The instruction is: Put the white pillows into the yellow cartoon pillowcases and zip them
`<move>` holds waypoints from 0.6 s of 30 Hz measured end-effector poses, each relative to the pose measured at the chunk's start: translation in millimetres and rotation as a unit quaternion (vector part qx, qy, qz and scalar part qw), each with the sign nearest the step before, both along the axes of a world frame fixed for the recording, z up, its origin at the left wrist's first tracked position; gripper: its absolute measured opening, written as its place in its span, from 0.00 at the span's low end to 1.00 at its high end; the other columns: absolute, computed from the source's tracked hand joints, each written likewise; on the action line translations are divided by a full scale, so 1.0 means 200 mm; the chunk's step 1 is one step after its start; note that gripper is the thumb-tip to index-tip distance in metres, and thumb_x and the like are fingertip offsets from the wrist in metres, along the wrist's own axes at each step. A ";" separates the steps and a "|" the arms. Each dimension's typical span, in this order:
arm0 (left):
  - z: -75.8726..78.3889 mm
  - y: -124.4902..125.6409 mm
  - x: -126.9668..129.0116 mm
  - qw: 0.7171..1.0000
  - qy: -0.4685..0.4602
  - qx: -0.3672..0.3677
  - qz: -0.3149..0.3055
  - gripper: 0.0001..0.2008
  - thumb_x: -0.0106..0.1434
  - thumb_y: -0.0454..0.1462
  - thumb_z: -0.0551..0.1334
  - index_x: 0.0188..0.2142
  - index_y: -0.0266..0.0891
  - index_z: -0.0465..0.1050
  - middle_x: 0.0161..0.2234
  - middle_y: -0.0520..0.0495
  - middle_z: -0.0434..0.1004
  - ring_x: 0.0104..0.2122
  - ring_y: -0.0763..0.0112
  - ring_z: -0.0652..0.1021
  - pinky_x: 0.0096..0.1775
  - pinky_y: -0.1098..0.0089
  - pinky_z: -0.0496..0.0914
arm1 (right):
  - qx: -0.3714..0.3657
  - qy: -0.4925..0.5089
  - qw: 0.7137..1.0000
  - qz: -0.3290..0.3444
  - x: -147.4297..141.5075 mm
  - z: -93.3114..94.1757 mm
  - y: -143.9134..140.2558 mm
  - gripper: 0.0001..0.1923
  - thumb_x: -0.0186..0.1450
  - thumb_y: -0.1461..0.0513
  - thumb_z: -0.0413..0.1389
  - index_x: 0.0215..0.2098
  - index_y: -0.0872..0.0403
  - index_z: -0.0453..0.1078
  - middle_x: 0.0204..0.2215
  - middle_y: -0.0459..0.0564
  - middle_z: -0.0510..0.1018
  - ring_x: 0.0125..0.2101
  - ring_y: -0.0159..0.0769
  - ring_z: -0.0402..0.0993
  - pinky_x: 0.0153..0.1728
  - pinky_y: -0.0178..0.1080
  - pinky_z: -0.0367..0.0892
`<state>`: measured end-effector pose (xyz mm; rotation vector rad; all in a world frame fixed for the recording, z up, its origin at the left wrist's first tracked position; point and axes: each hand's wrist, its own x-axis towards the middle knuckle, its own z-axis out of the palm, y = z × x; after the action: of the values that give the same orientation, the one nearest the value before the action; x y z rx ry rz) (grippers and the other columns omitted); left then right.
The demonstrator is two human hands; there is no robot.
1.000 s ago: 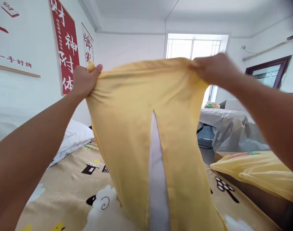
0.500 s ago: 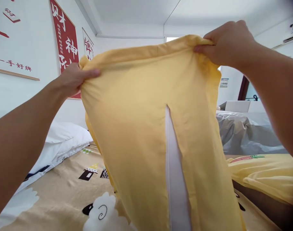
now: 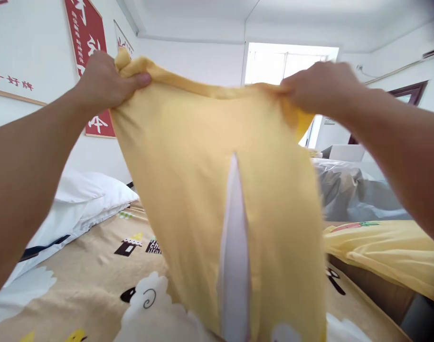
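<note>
A yellow pillowcase (image 3: 188,156) hangs spread out in front of me. A long slit runs down its middle, and something white (image 3: 234,256) shows through the gap. At the upper left corner, my left hand (image 3: 105,80) is closed on the cloth, its thumb lying across the front. My right hand (image 3: 318,90) pinches the top edge near the other corner and is slightly blurred. Between the hands the top edge sags a little. The lower end reaches down over the bed and out of view.
Below lies a tan bed cover (image 3: 92,266) printed with sheep. White pillows (image 3: 85,199) are stacked at the left. A yellow pillow (image 3: 384,247) with a carrot print lies at the right, in front of something under plastic sheeting (image 3: 359,190). Red banners (image 3: 90,47) hang on the left wall.
My left hand has risen while my right hand has come down, so the top edge now sags instead of slanting up to the right. The pillowcase's lower part has swung left.
</note>
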<state>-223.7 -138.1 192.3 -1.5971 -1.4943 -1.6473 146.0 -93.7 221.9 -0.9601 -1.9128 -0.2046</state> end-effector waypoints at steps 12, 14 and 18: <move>0.04 -0.13 0.24 0.973 0.208 -0.035 0.093 0.32 0.64 0.44 0.60 0.62 0.31 0.54 0.56 0.39 0.64 0.59 0.52 0.63 0.58 0.47 0.52 | 0.180 0.005 0.957 -0.230 -0.28 -0.06 -0.05 0.51 0.51 0.38 0.30 0.45 0.71 0.70 0.49 0.57 0.71 0.53 0.64 0.59 0.38 0.54 0.55; 0.04 -0.14 0.40 0.973 0.230 -0.030 0.015 0.39 0.63 0.54 0.56 0.65 0.33 0.48 0.57 0.38 0.62 0.57 0.53 0.65 0.56 0.51 0.58 | 0.197 0.009 0.958 -0.209 -0.35 -0.06 -0.05 0.52 0.52 0.38 0.27 0.44 0.72 0.69 0.47 0.55 0.72 0.53 0.65 0.58 0.38 0.55 0.54; 0.05 -0.07 0.56 0.970 0.212 -0.117 -0.034 0.32 0.56 0.58 0.60 0.44 0.30 0.68 0.43 0.36 0.71 0.40 0.58 0.75 0.42 0.58 0.67 | 0.205 0.024 0.963 -0.172 -0.45 -0.03 -0.14 0.48 0.57 0.41 0.28 0.44 0.73 0.69 0.43 0.51 0.73 0.54 0.62 0.57 0.41 0.54 0.53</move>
<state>-111.1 -152.1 202.2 -1.9925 -1.4516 -1.0907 56.1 -122.1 215.2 -0.9899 -1.5614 -0.7444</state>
